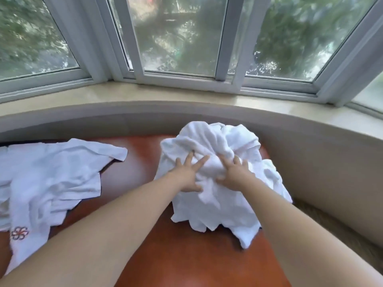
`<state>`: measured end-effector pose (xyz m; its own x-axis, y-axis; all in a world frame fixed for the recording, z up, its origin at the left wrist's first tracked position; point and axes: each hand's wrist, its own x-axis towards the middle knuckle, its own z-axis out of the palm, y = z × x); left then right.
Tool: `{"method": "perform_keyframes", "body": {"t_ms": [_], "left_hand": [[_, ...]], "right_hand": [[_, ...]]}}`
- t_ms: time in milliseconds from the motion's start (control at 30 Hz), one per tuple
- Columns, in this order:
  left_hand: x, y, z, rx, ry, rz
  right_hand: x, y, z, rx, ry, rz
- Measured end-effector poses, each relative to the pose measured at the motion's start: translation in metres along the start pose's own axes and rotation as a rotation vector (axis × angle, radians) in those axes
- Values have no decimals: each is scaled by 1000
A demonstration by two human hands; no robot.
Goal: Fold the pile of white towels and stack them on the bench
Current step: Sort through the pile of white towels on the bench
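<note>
A crumpled pile of white towels [219, 141] lies on the right part of the red-brown leather bench [182, 251]. My left hand [187, 176] rests on the pile's front with its fingers spread and straight. My right hand [234, 175] lies beside it on the same pile, fingers stretched forward and partly sunk in the cloth. Both forearms reach in from the bottom of the view. On the left part of the bench another heap of white cloth [47, 179] lies spread out, with a red flower emblem [19, 233] near its lower edge.
A beige curved backrest [310, 162] runs behind and to the right of the bench. Above it are a pale window sill [145, 94] and a bay window with white frames [226, 38]. Bare bench leather shows between the two heaps.
</note>
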<state>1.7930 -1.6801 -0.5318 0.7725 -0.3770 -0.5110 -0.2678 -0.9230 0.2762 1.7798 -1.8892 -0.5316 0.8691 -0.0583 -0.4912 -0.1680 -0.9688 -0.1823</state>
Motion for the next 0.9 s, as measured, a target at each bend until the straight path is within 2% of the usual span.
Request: {"method": "perform_keyframes", "body": {"t_ms": [233,500,900], "left_hand": [[51,-20,21,-90,-59,-74],[89,-25,26,-74,-93,-137],[25,-4,-3,7,-187,-187]], "right_hand": [[49,-4,21,-23,-78,-3],[92,-2,32,-54,-54,-27],[39,-19,27,-97,-31,-13]]}}
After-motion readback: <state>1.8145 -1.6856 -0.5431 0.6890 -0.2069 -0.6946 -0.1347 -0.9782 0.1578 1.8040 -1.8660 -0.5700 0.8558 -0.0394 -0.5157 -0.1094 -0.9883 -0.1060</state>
